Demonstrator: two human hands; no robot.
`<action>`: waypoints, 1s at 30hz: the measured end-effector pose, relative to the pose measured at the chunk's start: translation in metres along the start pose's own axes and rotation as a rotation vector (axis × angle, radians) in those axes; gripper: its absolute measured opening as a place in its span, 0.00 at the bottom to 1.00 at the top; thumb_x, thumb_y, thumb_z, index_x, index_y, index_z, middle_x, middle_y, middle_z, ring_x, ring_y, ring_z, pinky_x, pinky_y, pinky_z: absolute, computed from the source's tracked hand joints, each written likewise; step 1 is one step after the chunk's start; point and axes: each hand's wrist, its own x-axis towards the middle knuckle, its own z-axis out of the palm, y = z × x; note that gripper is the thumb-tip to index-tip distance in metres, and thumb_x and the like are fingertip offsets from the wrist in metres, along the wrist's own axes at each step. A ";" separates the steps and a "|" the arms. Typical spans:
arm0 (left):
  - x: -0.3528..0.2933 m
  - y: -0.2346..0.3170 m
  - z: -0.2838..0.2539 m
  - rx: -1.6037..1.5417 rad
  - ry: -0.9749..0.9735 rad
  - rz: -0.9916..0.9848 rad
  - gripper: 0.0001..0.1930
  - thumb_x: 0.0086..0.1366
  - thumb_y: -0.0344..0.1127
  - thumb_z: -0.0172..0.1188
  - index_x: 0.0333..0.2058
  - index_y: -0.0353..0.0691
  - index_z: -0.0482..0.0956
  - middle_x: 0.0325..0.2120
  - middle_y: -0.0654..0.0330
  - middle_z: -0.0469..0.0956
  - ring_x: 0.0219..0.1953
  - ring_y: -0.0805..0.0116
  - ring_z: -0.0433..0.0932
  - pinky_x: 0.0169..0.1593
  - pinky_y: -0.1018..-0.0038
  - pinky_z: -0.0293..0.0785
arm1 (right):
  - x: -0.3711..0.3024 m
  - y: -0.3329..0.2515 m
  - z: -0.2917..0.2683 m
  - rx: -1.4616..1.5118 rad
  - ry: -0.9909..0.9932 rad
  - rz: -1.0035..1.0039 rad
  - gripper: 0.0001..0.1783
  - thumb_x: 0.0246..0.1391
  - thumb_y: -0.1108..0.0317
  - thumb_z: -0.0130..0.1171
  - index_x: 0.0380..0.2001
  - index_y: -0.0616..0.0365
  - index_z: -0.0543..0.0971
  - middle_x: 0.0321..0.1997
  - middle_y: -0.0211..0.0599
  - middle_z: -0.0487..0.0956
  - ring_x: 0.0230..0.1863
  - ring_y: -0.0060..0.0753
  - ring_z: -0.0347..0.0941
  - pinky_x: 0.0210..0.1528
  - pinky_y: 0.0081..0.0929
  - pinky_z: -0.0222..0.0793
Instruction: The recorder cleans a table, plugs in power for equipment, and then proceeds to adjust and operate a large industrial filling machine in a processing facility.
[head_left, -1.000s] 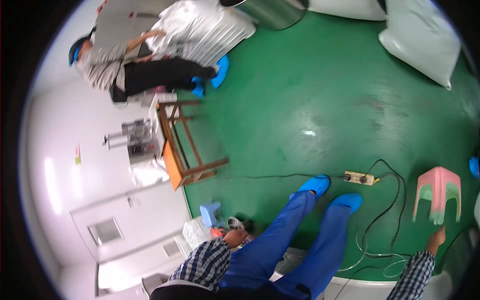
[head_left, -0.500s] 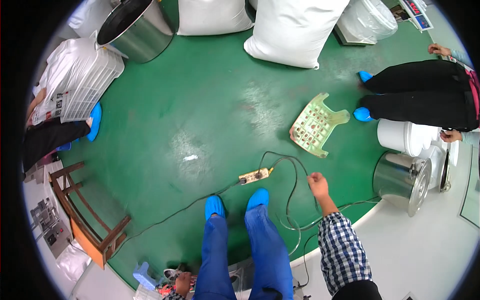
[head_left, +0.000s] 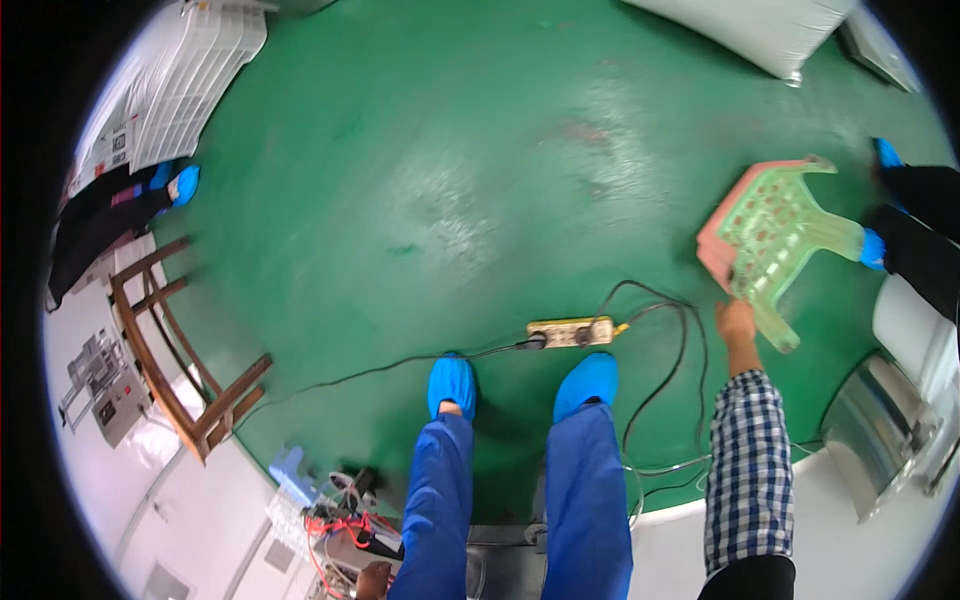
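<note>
Gripping the tipped pink-and-green stool (head_left: 762, 222), apparently, the right hand (head_left: 737, 322), empty before, now likely controls it; what the left hand (head_left: 373, 580) holds, I cannot tell.

Floor (head_left: 340, 280) green, pale glare in patches, one reddish smudge. Stool (head_left: 785, 225) pink outside, light green underneath, dotted with a grid of darker reddish spots. Wearer's sleeve (head_left: 750, 465) checked dark blue and white, black at the near end. Trousers (head_left: 440, 500) blue; shoe covers (head_left: 587, 383) brighter blue. Power strip (head_left: 562, 333) cream, edged yellow; plugs (head_left: 535, 341) black. Bench (head_left: 238, 388) brown. Crate (head_left: 200, 85) and sack (head_left: 755, 30) white. Pot (head_left: 875, 425) silver. Wires (head_left: 350, 523) orange-red. Co-worker's trousers (head_left: 920, 255), far right, black
</note>
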 end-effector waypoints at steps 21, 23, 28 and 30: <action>-0.061 0.033 -0.069 -0.755 0.371 -0.398 0.17 0.60 0.48 0.49 0.35 0.40 0.77 0.25 0.56 0.79 0.30 0.61 0.78 0.36 0.67 0.73 | -0.183 -0.126 -0.295 0.876 0.051 -0.380 0.19 0.58 0.62 0.44 0.19 0.66 0.66 0.16 0.36 0.62 0.20 0.25 0.56 0.21 0.31 0.55; -0.035 0.020 -0.076 -0.769 0.464 -0.298 0.17 0.59 0.48 0.50 0.36 0.40 0.77 0.25 0.57 0.79 0.30 0.60 0.78 0.37 0.66 0.73 | -0.202 -0.163 -0.290 0.821 0.159 -0.508 0.20 0.58 0.60 0.44 0.18 0.63 0.65 0.15 0.31 0.60 0.19 0.23 0.55 0.21 0.30 0.54; -0.042 -0.067 -0.112 -1.452 0.407 -0.346 0.17 0.61 0.46 0.50 0.39 0.39 0.75 0.25 0.58 0.78 0.27 0.71 0.77 0.33 0.75 0.73 | -0.317 -0.359 -0.321 0.778 0.017 -0.560 0.19 0.56 0.61 0.46 0.19 0.67 0.68 0.18 0.35 0.64 0.23 0.25 0.57 0.26 0.31 0.57; -0.051 -0.102 -0.124 -1.637 0.594 -0.340 0.14 0.62 0.42 0.50 0.38 0.37 0.74 0.22 0.60 0.77 0.25 0.73 0.76 0.31 0.77 0.73 | -0.369 -0.452 -0.354 0.791 -0.060 -0.599 0.18 0.56 0.62 0.47 0.20 0.68 0.69 0.17 0.37 0.65 0.23 0.27 0.58 0.27 0.32 0.58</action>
